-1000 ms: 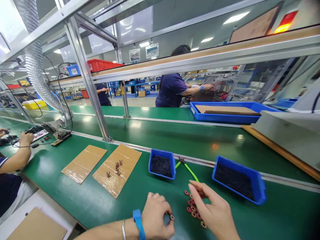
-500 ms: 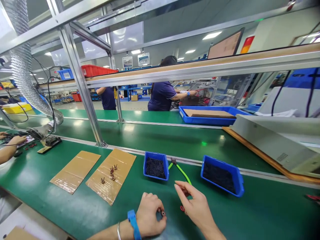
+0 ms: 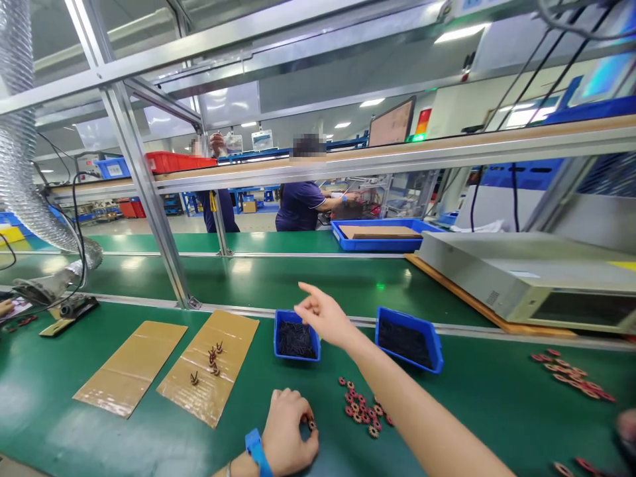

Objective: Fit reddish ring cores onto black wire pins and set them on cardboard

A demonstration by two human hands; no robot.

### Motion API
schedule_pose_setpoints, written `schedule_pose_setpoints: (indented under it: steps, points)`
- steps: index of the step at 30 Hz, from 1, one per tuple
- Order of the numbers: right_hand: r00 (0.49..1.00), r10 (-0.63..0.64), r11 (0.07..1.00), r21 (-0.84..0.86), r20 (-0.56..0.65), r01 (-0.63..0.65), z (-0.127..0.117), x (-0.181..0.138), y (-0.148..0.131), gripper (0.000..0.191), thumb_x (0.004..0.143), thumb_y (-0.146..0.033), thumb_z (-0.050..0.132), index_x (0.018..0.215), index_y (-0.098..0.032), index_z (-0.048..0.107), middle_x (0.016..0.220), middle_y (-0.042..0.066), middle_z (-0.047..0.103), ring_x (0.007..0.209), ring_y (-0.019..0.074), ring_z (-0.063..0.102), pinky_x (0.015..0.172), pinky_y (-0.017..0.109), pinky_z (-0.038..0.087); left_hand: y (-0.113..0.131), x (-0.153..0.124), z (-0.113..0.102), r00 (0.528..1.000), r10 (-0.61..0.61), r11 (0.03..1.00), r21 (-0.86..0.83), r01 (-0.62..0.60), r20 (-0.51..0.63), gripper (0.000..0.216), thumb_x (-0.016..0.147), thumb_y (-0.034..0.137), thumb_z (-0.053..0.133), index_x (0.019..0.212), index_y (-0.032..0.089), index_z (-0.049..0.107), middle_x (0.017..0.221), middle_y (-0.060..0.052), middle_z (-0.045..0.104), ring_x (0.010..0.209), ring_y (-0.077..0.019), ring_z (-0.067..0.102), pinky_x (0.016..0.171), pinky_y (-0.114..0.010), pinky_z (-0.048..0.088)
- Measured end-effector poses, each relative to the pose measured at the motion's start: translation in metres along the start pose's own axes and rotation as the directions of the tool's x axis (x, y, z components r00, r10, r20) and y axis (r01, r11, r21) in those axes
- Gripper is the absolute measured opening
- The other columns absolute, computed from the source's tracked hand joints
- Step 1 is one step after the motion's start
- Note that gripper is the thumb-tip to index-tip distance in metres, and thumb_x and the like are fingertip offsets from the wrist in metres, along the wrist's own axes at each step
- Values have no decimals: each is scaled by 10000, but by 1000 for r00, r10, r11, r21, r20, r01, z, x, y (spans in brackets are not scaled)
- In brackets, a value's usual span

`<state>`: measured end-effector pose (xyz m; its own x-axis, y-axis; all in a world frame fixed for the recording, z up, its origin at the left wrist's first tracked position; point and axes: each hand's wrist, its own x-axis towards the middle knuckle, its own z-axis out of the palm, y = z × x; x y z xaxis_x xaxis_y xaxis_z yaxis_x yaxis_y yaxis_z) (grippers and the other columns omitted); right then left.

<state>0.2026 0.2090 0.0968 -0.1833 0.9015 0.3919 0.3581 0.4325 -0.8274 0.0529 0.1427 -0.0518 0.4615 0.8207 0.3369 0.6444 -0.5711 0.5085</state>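
At the near edge of the green worktop (image 3: 477,417), the left hand (image 3: 287,432) lies knuckles-up with its fingers curled in, pinching a small dark ring-shaped coil (image 3: 311,424) between thumb and fingertips just above the surface; a blue wristband (image 3: 255,448) circles the wrist. The right hand (image 3: 324,316) is stretched well forward on a nearly straight bare forearm that crosses the frame from the lower right. Its index finger is extended up and to the left, and the other fingers are loosely folded; whether it holds anything cannot be told. It hovers over the far right corner of a small blue plastic bin of thin black pieces (image 3: 297,336). Between the two hands, beside the forearm, lies a loose cluster of reddish copper-wound rings (image 3: 358,409). A second blue plastic bin with dark contents (image 3: 408,338) stands just right of the reaching hand. To the left lie two flat brown cardboard sheets, the nearer one (image 3: 211,381) carrying a few small dark finished coils (image 3: 212,356), the farther one (image 3: 130,369) bare. More reddish rings (image 3: 571,375) are scattered at the far right, in front of a grey metal instrument case (image 3: 517,278).
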Motion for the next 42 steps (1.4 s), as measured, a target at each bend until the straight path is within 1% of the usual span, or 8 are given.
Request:
schedule_pose_setpoints:
  steps: [5,10,14,24,28,31,36,42]
  points:
    - [994,-104,994,-39,-44,103,-12,48,-80,806,756,-315,501,1400,-146,47,899,42,567,659,44,533,657,178,434,0,0,0,1000,-11,1000,-23,11,-24,121,591,156,504,708,132,526,733,-25,518,730,-140,404,711,-306,257]
    - [969,-95,974,-181,229,139,-7,55,-115,405,731,-418,517,884,-55,613,837,74,588,673,45,495,580,142,364,-1,0,1,1000,-1,1000,-25,0,-28,128,583,155,500,707,137,528,725,-19,510,726,-134,401,708,-297,253]
    - [913,40,972,-227,406,58,3,49,-81,328,687,-344,575,884,-88,631,781,40,603,646,44,502,595,147,381,-1,0,-1,1000,-2,1000,-4,2,-10,126,594,170,493,711,140,529,740,-25,517,735,-141,401,708,-303,251]
    - [951,309,939,-158,6,-304,19,61,23,648,630,-247,638,1212,-37,445,1084,136,524,878,133,552,839,268,448,2,-1,-18,996,-82,996,-42,83,26,273,570,301,620,773,145,525,782,-26,512,734,-150,415,694,-299,305]
    - [947,321,946,27,32,-322,37,59,32,826,700,-292,591,1372,-129,139,1159,114,488,896,89,564,743,206,490,-7,7,-27,989,-143,975,-177,135,-30,461,534,397,678,878,140,510,849,-30,501,720,-130,419,656,-265,351]
    - [944,319,944,62,90,-325,53,48,38,652,774,-287,502,1333,-118,210,1120,101,513,866,57,569,716,170,489,-13,12,-33,978,-203,956,-222,191,-35,556,516,463,694,920,134,500,859,-36,504,706,-127,425,653,-270,369]
    - [974,184,970,-186,134,-157,70,30,42,434,706,-172,525,1132,-96,501,984,75,551,690,39,522,745,217,460,-13,12,-38,976,-215,950,-234,206,-15,538,517,490,690,873,131,508,822,-36,506,704,-131,433,648,-276,379]
    - [950,-27,856,-483,311,182,101,37,22,389,735,-254,485,1100,-130,539,1080,85,494,999,158,467,929,323,368,-11,10,-34,981,-191,953,-243,180,-20,366,592,371,651,834,125,530,816,-47,514,712,-138,450,654,-281,382]
